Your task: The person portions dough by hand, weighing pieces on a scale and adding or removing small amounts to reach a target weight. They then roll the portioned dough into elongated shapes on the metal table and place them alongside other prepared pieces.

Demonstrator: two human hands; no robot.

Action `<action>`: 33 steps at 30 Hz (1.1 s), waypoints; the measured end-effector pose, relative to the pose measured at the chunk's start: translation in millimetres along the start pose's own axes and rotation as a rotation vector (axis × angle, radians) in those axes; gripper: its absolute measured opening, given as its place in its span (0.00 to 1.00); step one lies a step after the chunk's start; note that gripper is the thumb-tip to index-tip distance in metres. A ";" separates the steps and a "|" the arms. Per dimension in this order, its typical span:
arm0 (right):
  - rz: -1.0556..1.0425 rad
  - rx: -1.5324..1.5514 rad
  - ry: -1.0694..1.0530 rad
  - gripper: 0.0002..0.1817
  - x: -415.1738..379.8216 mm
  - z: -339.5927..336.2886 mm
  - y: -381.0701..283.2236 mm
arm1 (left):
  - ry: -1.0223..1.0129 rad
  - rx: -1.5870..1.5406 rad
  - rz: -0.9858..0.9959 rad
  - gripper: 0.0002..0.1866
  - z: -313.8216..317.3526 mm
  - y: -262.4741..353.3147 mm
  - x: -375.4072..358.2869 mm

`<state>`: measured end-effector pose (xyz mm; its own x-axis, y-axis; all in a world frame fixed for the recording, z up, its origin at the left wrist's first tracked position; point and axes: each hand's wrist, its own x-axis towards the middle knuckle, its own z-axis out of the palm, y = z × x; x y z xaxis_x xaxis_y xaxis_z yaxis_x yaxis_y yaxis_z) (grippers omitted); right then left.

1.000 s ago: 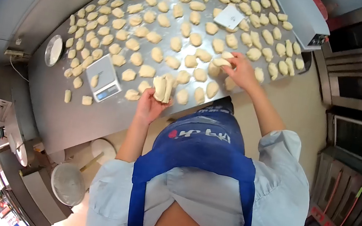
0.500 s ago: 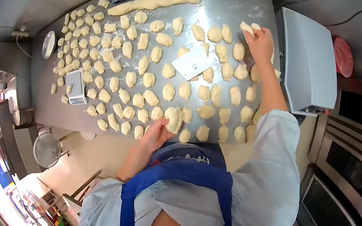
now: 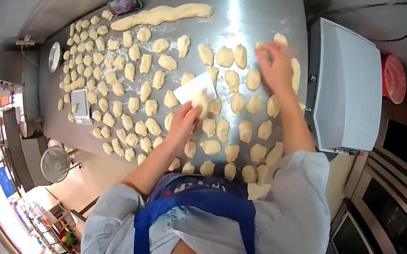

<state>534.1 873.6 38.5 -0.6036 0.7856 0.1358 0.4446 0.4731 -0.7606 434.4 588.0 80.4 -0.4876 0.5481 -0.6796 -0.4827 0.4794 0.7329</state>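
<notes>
Several small dough pieces (image 3: 144, 63) cover a steel table (image 3: 266, 8). My left hand (image 3: 184, 120) is raised over the middle of the table and grips a lump of dough (image 3: 200, 98) just in front of a white scraper card (image 3: 188, 89). My right hand (image 3: 276, 68) reaches to the far right part of the table and is blurred by motion. Its fingers hover over the dough pieces there, close to one piece (image 3: 280, 39) lying near the table's edge. Whether that hand holds dough cannot be made out.
A long dough roll (image 3: 163, 12) and a phone (image 3: 125, 4) lie at the far side. A small scale (image 3: 80, 105) and a round dish (image 3: 54, 56) sit at the left. A grey machine (image 3: 347, 86) flanks the table's right edge, with ovens (image 3: 403, 187) behind.
My right hand went from the near rows to the far right edge with a dough piece, then drew back slightly. My left hand rose with its dough lump toward the white card.
</notes>
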 end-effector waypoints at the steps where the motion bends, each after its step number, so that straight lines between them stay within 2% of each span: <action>1: 0.213 0.466 -0.338 0.19 -11.5 13.5 13.0 | -0.013 0.150 0.123 0.18 13.4 15.9 13.6; 2: 0.427 0.599 -0.580 0.21 -21.9 -12.0 -30.0 | -0.018 0.314 0.328 0.21 29.9 28.8 25.0; 3: 0.174 0.758 -0.551 0.28 -39.0 -0.3 -21.6 | -0.021 0.473 0.535 0.24 47.2 41.3 32.6; 5: 0.163 0.638 -0.311 0.27 -51.2 -8.7 -39.0 | -0.138 0.921 0.771 0.30 75.6 73.0 33.9; 6: 0.163 0.638 -0.318 0.27 -46.6 -12.1 -33.0 | -0.134 0.919 0.767 0.30 88.2 84.7 29.3; 8: 0.414 0.906 -0.311 0.26 -28.9 -23.2 -9.4 | -0.273 0.937 0.605 0.33 105.5 100.1 23.2; 9: 0.379 0.888 -0.176 0.25 -21.4 -25.7 -2.2 | -0.270 0.937 0.606 0.33 105.1 95.0 25.1; 11: 0.335 0.809 0.012 0.23 -1.9 -31.7 20.5 | -0.152 0.985 1.014 0.33 100.0 70.2 26.4; 13: 0.330 0.754 0.058 0.23 21.5 -35.1 51.9 | -0.217 0.975 0.934 0.32 92.3 47.9 22.1; 15: 0.253 0.436 0.111 0.24 43.5 -34.3 73.8 | -0.273 0.965 0.866 0.31 85.3 32.0 15.0; 16: 0.249 0.440 0.105 0.24 50.4 -34.7 79.9 | -0.372 0.940 0.799 0.29 83.6 25.0 10.5; 17: 0.182 0.423 0.202 0.24 58.1 -34.2 86.1 | -0.467 0.912 0.733 0.27 81.7 20.7 10.1; 19: 0.118 0.330 0.385 0.23 65.7 -37.1 75.8 | -0.458 0.906 0.751 0.25 75.6 15.6 8.2; 21: 0.082 0.292 0.473 0.23 68.0 -42.5 57.0 | -0.456 0.903 0.771 0.23 67.3 9.1 2.9; 22: 0.080 0.291 0.472 0.23 71.0 -38.5 67.0 | -0.451 0.923 0.692 0.22 61.7 5.8 1.8; 23: 0.012 0.111 0.414 0.22 74.0 -31.9 86.8 | -0.447 0.941 0.614 0.20 56.5 2.2 0.1; 24: -0.054 -0.070 0.354 0.21 72.7 -27.0 104.0 | -0.446 0.938 0.615 0.20 52.0 -1.8 -2.4; 25: -0.056 -0.072 0.353 0.21 67.1 -24.4 115.5 | -0.429 0.915 0.572 0.20 47.8 -6.2 -5.5; 27: -0.039 -0.524 0.213 0.19 58.3 -19.6 128.3 | -0.409 0.891 0.528 0.19 40.7 -14.9 -9.5; 28: 0.042 -0.544 0.279 0.20 56.8 -17.5 129.2 | -0.391 0.900 0.528 0.19 37.2 -19.1 -11.4; 29: 0.037 -0.543 0.275 0.20 60.3 -16.3 130.5 | -0.373 0.908 0.526 0.19 33.9 -22.3 -12.3; 31: 0.025 -0.257 0.322 0.19 69.3 -24.0 113.6 | -0.360 0.904 0.517 0.19 30.0 -25.9 -17.0; 33: -0.015 -0.167 0.335 0.20 87.6 -23.2 100.3 | -0.344 0.898 0.520 0.18 29.7 -27.5 -19.0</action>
<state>541.2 999.1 -11.2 -0.3736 0.8518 0.3672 0.5558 0.5225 -0.6467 478.5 584.7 74.0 -0.1812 0.9235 -0.3380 0.4978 0.3826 0.7784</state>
